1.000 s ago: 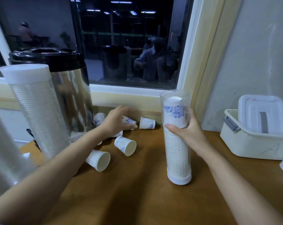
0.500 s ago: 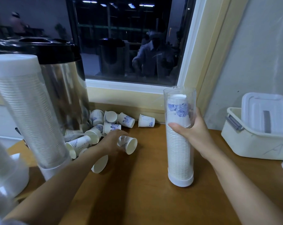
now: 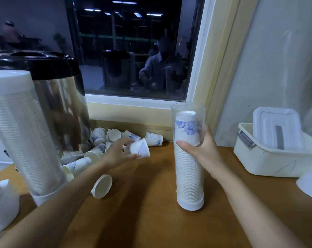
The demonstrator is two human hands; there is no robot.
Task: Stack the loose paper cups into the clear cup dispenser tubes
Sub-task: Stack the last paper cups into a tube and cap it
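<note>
A clear dispenser tube [image 3: 188, 176] stands upright on the wooden table, nearly full of stacked white paper cups, the top one with a blue flower print. My right hand [image 3: 201, 151] grips the tube about a third of the way down. My left hand [image 3: 117, 153] holds one loose paper cup [image 3: 140, 149] lifted just above the table, left of the tube. Several loose cups [image 3: 99, 138] lie in a pile by the wall, and one more cup [image 3: 102, 186] lies near my left forearm.
A second, capped tube full of cups [image 3: 22, 133] stands at the left in front of a steel urn with a black lid [image 3: 62, 104]. A white lidded plastic box [image 3: 273, 149] sits at the right. The window sill and wall close off the back.
My left hand reached back to the pile by the wall, came forward, took a loose cup and lifted it off the table toward the tube. My right hand stayed on the tube.
</note>
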